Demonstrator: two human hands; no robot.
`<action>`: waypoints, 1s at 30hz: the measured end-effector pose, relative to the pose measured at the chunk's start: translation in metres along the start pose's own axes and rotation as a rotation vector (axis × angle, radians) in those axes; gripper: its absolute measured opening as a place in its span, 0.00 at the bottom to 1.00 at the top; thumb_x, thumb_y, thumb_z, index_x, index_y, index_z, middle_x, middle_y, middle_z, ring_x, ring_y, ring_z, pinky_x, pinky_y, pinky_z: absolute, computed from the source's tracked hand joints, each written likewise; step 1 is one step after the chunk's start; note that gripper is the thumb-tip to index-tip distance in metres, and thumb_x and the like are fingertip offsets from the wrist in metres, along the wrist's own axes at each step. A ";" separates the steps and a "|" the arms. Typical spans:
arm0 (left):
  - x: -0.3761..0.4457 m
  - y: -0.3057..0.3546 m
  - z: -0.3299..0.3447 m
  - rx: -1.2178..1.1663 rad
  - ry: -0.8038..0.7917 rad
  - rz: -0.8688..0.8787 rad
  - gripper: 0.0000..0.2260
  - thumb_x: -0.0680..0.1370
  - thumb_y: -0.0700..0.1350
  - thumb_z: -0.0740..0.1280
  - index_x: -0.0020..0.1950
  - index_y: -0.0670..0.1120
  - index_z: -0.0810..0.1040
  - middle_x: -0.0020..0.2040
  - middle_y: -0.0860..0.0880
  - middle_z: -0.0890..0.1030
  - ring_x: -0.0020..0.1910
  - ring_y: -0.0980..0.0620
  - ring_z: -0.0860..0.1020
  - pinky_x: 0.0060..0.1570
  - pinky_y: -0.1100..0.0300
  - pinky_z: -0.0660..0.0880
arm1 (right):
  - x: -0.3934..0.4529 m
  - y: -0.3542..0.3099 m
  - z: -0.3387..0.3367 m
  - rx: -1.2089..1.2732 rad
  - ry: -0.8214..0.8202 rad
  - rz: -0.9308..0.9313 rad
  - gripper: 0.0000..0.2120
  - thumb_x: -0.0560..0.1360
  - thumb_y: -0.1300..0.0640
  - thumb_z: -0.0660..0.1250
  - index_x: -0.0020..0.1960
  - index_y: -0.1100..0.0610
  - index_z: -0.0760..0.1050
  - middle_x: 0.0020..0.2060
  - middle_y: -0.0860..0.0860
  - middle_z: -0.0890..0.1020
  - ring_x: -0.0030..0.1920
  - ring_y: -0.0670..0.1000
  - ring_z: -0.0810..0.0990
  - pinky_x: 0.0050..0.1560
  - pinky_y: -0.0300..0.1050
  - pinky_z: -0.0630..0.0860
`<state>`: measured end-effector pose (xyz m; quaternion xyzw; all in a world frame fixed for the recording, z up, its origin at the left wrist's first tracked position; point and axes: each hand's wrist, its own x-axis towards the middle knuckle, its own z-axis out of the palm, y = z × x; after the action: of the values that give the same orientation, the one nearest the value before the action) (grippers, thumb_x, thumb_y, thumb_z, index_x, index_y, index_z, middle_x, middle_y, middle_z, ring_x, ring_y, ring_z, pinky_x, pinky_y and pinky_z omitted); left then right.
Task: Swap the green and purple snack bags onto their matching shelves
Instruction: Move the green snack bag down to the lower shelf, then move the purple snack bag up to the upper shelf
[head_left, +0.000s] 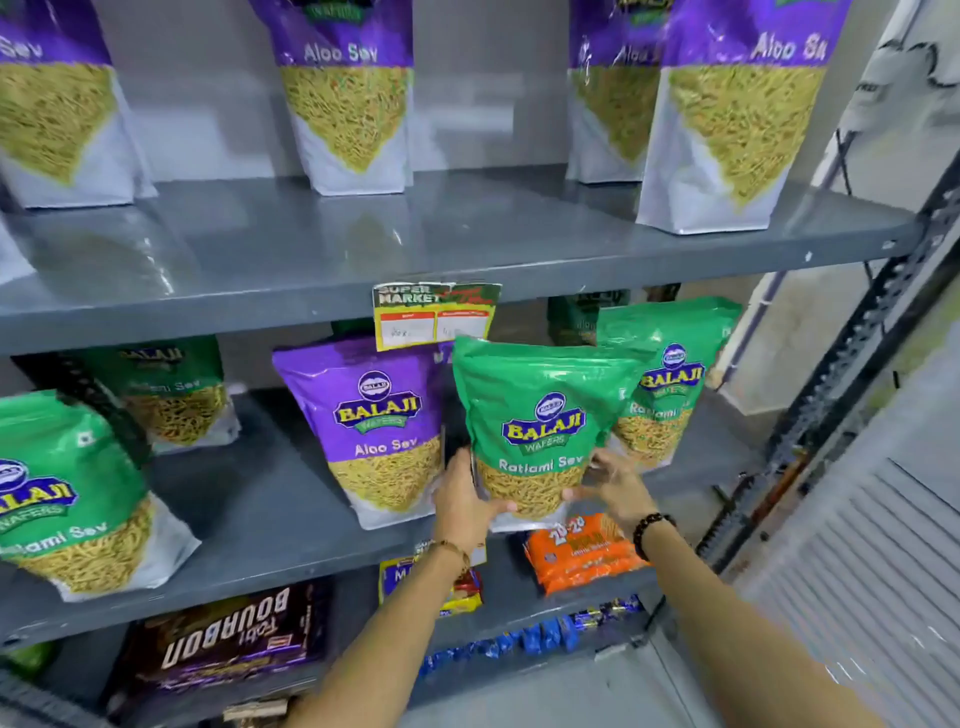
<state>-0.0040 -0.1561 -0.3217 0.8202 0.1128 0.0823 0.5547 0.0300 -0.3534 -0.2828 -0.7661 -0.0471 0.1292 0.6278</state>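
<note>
In the head view you are holding a green Ratlami Sev bag (540, 431) at centre frame, left hand (465, 501) and right hand (613, 491) fingers clamped on its lower corners, at the green shelf (270, 519), while a purple Aloo Sev bag (374, 426) beside it is awaiting its move up.

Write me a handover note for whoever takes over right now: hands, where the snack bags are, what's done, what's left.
Left hand and right hand: both grip the lower sides of a green Ratlami Sev bag, held at the middle shelf front.
Top shelf: only purple bags in view.
Middle shelf: green bags, plus one purple Aloo Sev bag standing just left of the held bag.
Done: green bag is at its matching shelf.
Left: set it down, release, move the purple bag up.
</note>
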 end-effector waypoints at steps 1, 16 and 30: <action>0.008 -0.003 0.003 0.016 -0.005 -0.012 0.32 0.57 0.44 0.80 0.56 0.51 0.68 0.54 0.48 0.78 0.54 0.48 0.76 0.58 0.42 0.75 | 0.006 0.004 0.002 0.001 0.017 0.011 0.20 0.64 0.70 0.73 0.55 0.66 0.74 0.53 0.58 0.79 0.56 0.59 0.76 0.64 0.58 0.70; 0.046 -0.006 0.020 -0.006 0.027 -0.013 0.29 0.65 0.37 0.75 0.63 0.43 0.68 0.62 0.43 0.76 0.61 0.45 0.74 0.62 0.49 0.73 | 0.054 0.016 0.018 0.066 0.148 0.062 0.29 0.69 0.73 0.65 0.68 0.60 0.65 0.67 0.56 0.72 0.68 0.54 0.68 0.70 0.55 0.64; -0.041 -0.045 -0.033 -0.117 0.075 -0.215 0.30 0.70 0.37 0.71 0.69 0.40 0.63 0.69 0.41 0.69 0.68 0.42 0.68 0.63 0.52 0.69 | 0.004 0.023 0.109 0.024 0.350 0.179 0.27 0.72 0.65 0.65 0.69 0.60 0.62 0.62 0.59 0.76 0.58 0.61 0.75 0.51 0.48 0.70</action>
<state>-0.0562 -0.1221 -0.3514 0.7660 0.2160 0.0595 0.6026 0.0040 -0.2535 -0.3258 -0.7705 0.1323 0.0498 0.6216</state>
